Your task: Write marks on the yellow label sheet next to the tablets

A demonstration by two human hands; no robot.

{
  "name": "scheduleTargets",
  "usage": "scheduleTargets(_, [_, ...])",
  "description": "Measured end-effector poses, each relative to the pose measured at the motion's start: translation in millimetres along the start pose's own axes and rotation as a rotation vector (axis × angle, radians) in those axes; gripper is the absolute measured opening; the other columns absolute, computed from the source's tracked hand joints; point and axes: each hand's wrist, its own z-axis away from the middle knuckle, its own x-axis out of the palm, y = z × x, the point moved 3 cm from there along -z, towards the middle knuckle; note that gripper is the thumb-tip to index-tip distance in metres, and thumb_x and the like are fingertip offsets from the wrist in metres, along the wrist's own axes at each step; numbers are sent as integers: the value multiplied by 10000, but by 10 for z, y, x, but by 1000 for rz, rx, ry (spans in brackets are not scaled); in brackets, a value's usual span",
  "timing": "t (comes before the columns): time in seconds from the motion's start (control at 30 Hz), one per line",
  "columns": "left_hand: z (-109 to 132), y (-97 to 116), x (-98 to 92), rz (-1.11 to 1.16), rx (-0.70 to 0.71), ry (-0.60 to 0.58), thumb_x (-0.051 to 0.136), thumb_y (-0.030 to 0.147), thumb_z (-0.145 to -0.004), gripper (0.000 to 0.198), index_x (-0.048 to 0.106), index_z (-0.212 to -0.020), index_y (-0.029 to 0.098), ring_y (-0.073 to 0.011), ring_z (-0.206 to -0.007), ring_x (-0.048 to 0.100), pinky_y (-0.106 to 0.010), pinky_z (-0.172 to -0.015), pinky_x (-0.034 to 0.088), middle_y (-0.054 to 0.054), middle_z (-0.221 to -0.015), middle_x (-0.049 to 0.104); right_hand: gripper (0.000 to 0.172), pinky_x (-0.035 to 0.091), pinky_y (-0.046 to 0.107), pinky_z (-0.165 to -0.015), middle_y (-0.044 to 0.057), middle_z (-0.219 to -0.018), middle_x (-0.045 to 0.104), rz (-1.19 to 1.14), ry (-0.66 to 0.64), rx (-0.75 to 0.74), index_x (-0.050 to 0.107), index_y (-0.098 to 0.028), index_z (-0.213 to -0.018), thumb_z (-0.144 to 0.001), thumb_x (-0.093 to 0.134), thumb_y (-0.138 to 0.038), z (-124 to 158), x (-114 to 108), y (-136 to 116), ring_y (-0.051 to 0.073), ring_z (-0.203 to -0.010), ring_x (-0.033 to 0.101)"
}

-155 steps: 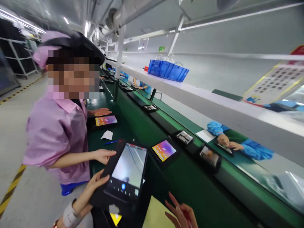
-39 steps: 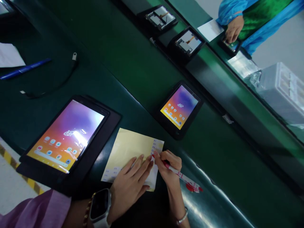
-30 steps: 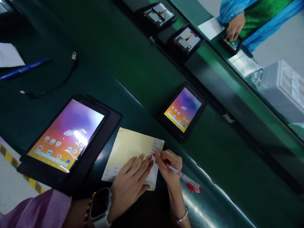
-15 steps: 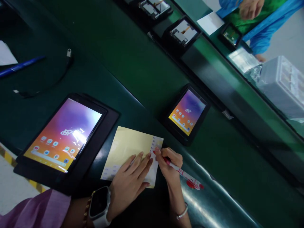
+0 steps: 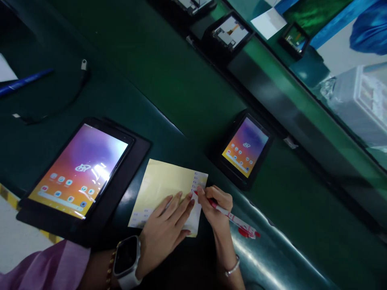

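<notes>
A square sheet of yellow paper (image 5: 169, 181) lies on the dark green table, with small handwritten marks along its right edge and lower left corner. My left hand (image 5: 167, 227) rests flat on the sheet, fingers stretched out. My right hand (image 5: 217, 205) is closed around a red and white pen (image 5: 232, 219), its tip at the marks by the paper's right edge. Left of the paper, a large tablet (image 5: 81, 169) with a lit home screen sits on a black case. Beyond my right hand, a smaller lit tablet (image 5: 246, 147) in a black frame lies on the green surface.
A short black cable (image 5: 71, 100) and a blue pen (image 5: 26, 82) lie at the left. Opened devices (image 5: 231, 34) stand along the far side. Across the line are a grey plastic box (image 5: 347, 96), a white sheet (image 5: 268, 23) and a co-worker's blue sleeve (image 5: 370, 30).
The smaller tablet has shifted slightly right and down, and the opened devices slightly left and up. The co-worker's hands have gone out of view. My hands stay in nearly the same place.
</notes>
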Motion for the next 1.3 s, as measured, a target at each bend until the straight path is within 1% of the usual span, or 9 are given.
scheduleTargets(0.2, [0,0,-6,-11,7,-11,135,360,-1101,571,494,-1499,161,-227,-1409,468,-399,-1145,301,-11,-1579,479,496,258,253,-460,-78,-535,316,-7,-11,0,287,-216,-604,-888,682,-117,-4,9,2,78,-482,301])
scheduleTargets(0.43, [9,6,9,-16,5,-15,115,379,-1101,589,483,-1506,162,-226,-1415,461,-401,-1150,293,-12,-1590,463,497,275,213,-477,-107,-542,315,-10,-11,4,318,-201,-577,-926,670,-166,1,12,2,68,-476,306])
scheduleTargets(0.63, [19,6,3,-13,13,-8,123,366,-1102,576,489,-1502,169,-229,-1416,468,-401,-1151,295,-12,-1590,461,515,249,233,-473,-97,-542,285,-30,-2,11,294,-207,-572,-927,665,-169,-11,-1,-18,73,-485,276])
scheduleTargets(0.7, [22,5,2,-8,8,2,139,376,-1102,569,483,-1506,171,-226,-1414,478,-397,-1156,294,-25,-1586,466,518,246,251,-473,-90,-534,284,-45,5,22,273,-212,-585,-916,668,-156,8,-4,-19,76,-486,276])
scheduleTargets(0.8, [26,3,10,-11,-10,11,130,388,-1099,576,454,-1526,177,-228,-1390,519,-396,-1151,300,-73,-1579,472,503,253,265,-469,-79,-527,318,-62,16,43,269,-217,-610,-915,662,-146,52,1,-27,83,-484,310])
scheduleTargets(0.9, [23,0,21,-15,-16,15,151,382,-1099,561,437,-1535,173,-232,-1386,530,-396,-1149,309,-93,-1578,468,479,265,265,-473,-75,-526,342,-58,11,24,291,-215,-614,-921,649,-132,82,20,-58,84,-485,324])
scheduleTargets(1.0, [11,-5,18,-14,-8,34,169,377,-1100,565,489,-1494,128,-221,-1374,541,-380,-1144,327,-91,-1553,505,462,284,266,-494,-79,-531,354,-45,-11,2,313,-213,-621,-916,655,-119,79,39,-81,81,-486,326])
scheduleTargets(1.13, [-7,-10,-1,-25,-5,62,127,359,-1100,612,571,-1419,84,-217,-1321,584,-371,-1124,352,-91,-1476,594,461,290,267,-499,-83,-534,340,-26,-27,-29,311,-215,-625,-907,660,-107,52,45,-83,81,-488,305])
scheduleTargets(1.3, [-3,-12,-4,-24,-1,56,144,367,-1100,602,557,-1435,84,-217,-1329,572,-372,-1126,355,-92,-1492,578,470,290,268,-507,-90,-540,292,-19,-22,-44,293,-213,-625,-910,646,-89,47,44,-81,76,-478,268])
